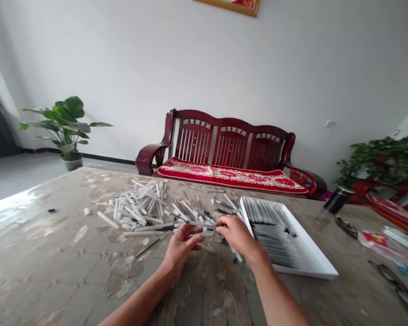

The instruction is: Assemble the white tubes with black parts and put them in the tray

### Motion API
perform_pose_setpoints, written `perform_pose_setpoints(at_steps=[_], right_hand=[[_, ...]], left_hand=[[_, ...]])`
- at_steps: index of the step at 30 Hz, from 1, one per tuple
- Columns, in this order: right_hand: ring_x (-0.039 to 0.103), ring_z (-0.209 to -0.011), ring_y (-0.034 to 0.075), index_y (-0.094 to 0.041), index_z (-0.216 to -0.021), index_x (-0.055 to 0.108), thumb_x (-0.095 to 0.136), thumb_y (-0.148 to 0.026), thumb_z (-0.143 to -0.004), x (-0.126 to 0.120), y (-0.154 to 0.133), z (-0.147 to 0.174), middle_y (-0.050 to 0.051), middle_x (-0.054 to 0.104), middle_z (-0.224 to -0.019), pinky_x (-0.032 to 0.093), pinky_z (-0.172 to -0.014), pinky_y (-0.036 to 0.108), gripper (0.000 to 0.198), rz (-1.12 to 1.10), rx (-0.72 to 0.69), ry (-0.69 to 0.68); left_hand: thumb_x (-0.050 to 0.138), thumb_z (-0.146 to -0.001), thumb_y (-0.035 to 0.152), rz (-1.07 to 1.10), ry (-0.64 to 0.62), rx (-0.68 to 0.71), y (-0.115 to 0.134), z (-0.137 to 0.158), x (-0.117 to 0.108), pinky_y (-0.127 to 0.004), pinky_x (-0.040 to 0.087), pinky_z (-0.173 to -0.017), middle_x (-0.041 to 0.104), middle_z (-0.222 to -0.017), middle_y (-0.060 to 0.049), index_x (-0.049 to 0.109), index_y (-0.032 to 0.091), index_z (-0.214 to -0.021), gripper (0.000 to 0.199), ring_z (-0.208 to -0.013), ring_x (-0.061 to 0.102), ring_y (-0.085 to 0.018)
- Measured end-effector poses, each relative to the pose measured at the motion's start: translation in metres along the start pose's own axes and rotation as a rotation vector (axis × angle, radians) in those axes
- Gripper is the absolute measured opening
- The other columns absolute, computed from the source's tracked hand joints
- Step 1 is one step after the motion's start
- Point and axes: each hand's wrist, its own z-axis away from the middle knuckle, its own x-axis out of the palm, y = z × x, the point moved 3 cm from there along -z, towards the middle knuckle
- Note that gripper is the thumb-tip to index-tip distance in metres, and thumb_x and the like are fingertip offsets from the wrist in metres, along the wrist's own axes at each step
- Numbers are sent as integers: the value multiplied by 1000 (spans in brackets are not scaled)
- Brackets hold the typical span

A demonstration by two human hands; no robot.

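My left hand [185,242] has its fingers curled round a slim pale pen [204,225] above the middle of the table. At the pen's right end, the thumb and forefinger of my right hand [236,232] pinch together; the fingers partly hide the dark tip there. Beneath and behind both hands lie loose pens [187,210], clear tubes and small black parts. A heap of white pen barrels [139,203] spreads to the left. Just right of my right hand, a shallow white box [311,242] holds two rows of clear pens with dark ends.
The patterned table [98,276] carries a thin dark rod [149,248] at left. On its right are a black cylinder [339,199], eyeglasses [399,285] and plastic packaging [377,244]. Behind stands a red wooden bench [229,140]; a potted plant [68,120] is at left.
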Motion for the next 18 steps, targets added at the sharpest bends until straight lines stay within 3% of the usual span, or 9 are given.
perform_pose_setpoints(at_steps=[4,11,18], right_hand=[[68,-84,19,-19,-90,74,58,-21,-79,-28,56,-13,4,76,-89,46,-73,25,20,10,130,13],[66,-98,24,-17,-96,73,54,-13,-73,-88,147,-14,9,75,-99,46,-86,31,30,175,244,70],[68,-93,21,-20,-88,74,55,-10,-70,-107,195,0,5,76,-94,47,-84,28,28,255,260,-15]], left_hand=[[83,-56,46,-90,-14,-16,-3,-3,-2,-24,49,-53,73,-86,-3,63,19,-92,50,-66,67,-17],[79,-56,50,-177,-60,3,-11,-9,-1,-23,44,-48,68,-73,-1,63,18,-82,44,-59,63,-16],[79,-57,50,-209,-103,-26,-16,-12,-3,-23,43,-49,67,-71,0,63,18,-80,42,-57,61,-14]])
